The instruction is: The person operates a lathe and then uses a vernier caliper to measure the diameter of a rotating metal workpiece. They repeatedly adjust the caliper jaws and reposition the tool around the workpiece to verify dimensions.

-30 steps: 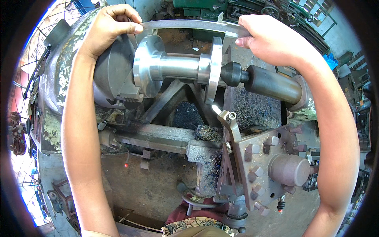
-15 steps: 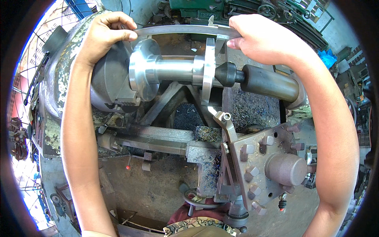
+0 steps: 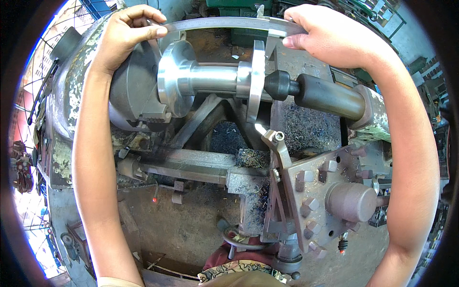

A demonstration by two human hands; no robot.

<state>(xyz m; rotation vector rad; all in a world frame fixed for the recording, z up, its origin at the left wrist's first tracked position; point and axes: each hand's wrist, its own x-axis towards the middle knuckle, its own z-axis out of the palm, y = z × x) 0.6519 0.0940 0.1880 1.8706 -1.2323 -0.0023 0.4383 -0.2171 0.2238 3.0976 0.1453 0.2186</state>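
Note:
A long steel vernier caliper [image 3: 215, 23] spans the far side of a lathe, above and beyond a shiny flanged metal shaft [image 3: 215, 79]. My left hand [image 3: 125, 38] pinches the caliper's left end between thumb and fingers, over the lathe chuck [image 3: 131, 93]. At the other end, beside the sliding jaw, my right hand [image 3: 330, 38] grips the beam with its thumb underneath. The shaft lies between the chuck and a dark tailstock centre [image 3: 281, 85], with a wide disc at each end. Whether the caliper's jaws touch the discs is hard to tell.
A cutting tool [image 3: 267, 133] on the square tool post [image 3: 330, 201] points up near the right disc's lower edge. Metal chips [image 3: 311, 126] cover the carriage. A handwheel [image 3: 244, 239] is close to my body. Green machinery [image 3: 239, 5] stands behind.
Both hands have moved slightly away from me with the caliper, which now sits farther from the shaft. The view has shifted a little. The shaft looks the same.

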